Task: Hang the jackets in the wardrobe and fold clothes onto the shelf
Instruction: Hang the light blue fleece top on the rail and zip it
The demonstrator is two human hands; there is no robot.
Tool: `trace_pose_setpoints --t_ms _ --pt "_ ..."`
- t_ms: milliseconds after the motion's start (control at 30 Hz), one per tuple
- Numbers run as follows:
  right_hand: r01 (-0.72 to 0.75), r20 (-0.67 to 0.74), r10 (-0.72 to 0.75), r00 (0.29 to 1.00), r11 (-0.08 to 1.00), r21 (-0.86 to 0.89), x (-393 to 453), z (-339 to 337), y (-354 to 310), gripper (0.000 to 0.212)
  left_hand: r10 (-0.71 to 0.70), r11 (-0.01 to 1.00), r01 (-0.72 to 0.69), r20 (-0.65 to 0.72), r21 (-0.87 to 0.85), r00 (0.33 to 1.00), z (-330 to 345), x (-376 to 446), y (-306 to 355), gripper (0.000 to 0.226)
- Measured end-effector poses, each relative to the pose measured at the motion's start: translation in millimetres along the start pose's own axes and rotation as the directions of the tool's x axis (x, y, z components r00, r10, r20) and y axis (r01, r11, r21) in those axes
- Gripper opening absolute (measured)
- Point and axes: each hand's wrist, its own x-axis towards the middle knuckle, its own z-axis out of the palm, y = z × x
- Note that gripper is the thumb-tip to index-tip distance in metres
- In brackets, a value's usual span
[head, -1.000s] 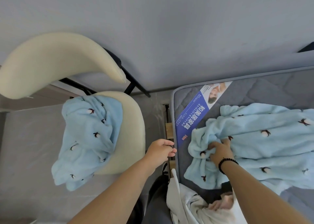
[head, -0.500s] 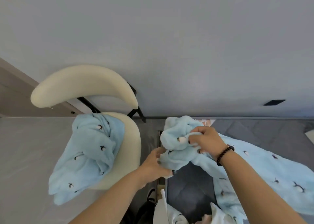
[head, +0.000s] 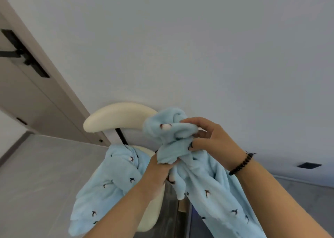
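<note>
A light blue fleece garment [head: 213, 189] with small bird prints hangs in the air in front of me, bunched at its top end. My right hand [head: 211, 138], a black bead bracelet on its wrist, grips the bunched top. Just below, my left hand [head: 159, 172] grips a fold of the same garment from underneath. The rest of the cloth trails down to the lower right. A second light blue garment [head: 108, 189] of the same print lies draped over the seat of a cream chair [head: 117, 115].
The cream chair stands to the left of the hands, its curved backrest against a grey wall. A brown door [head: 32, 97] with a black handle is at the far left. Grey floor spreads at the lower left. A grey mattress edge [head: 307, 189] shows at the lower right.
Both hands have lifted the blue garment up off the mattress to chest height. My left hand took hold of it. The view has tilted upward toward the wall and door.
</note>
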Motion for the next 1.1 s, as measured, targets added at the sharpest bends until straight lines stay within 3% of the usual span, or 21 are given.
trace_pose_setpoints --t_ms 100,167,233,333,467,600,733,867,967,1100 --pt "0.083 -0.032 -0.086 0.996 0.991 -0.102 7.6 3.2 15.6 0.069 0.039 0.96 -0.024 0.05 -0.278 0.998 -12.1 -11.2 18.2 0.023" --pt "0.046 -0.005 -0.049 0.999 0.966 -0.255 11.5 6.7 32.1 0.074 0.06 0.961 -0.037 0.078 -0.274 0.995 -17.8 -16.8 28.1 0.026" --pt "-0.027 0.06 0.044 0.997 0.963 -0.267 13.4 9.0 50.7 0.066 0.09 0.973 -0.064 0.105 -0.222 0.99 -23.6 -25.1 41.5 0.02" --pt "-0.079 0.111 0.13 0.985 0.923 -0.378 6.5 20.3 72.9 0.033 0.118 0.965 -0.105 0.041 -0.241 0.992 -40.6 -36.5 53.2 0.024" --pt "0.008 0.011 -0.005 1.0 0.926 -0.378 -2.0 45.5 76.0 0.031 0.139 0.943 -0.145 -0.041 -0.299 0.989 -68.3 -57.2 56.3 0.024" --pt "0.161 -0.093 -0.202 0.975 0.928 -0.335 1.1 74.3 27.6 0.018 0.192 0.916 -0.235 -0.157 -0.326 0.969 -96.3 -84.4 74.7 0.032" --pt "0.293 -0.108 -0.364 0.925 0.865 -0.408 -3.7 107.2 -40.7 0.009 0.224 0.892 -0.296 -0.234 -0.343 0.946 -131.1 -121.1 92.5 0.038" --pt "0.379 -0.062 -0.462 0.885 0.791 -0.481 -26.5 165.3 -109.0 0.01 0.277 0.896 -0.32 -0.178 -0.308 0.944 -168.4 -173.7 92.5 0.038" --pt "0.464 -0.075 -0.59 0.804 0.7 -0.543 -58.6 227.1 -153.0 0.024 0.247 0.932 -0.278 -0.153 -0.234 0.957 -196.6 -224.5 77.1 0.054" --pt "0.602 0.006 -0.7 0.714 0.609 -0.517 -113.2 325.1 -202.8 0.028 0.279 0.955 -0.277 0.003 -0.104 0.96 -229.1 -303.0 55.2 0.074"
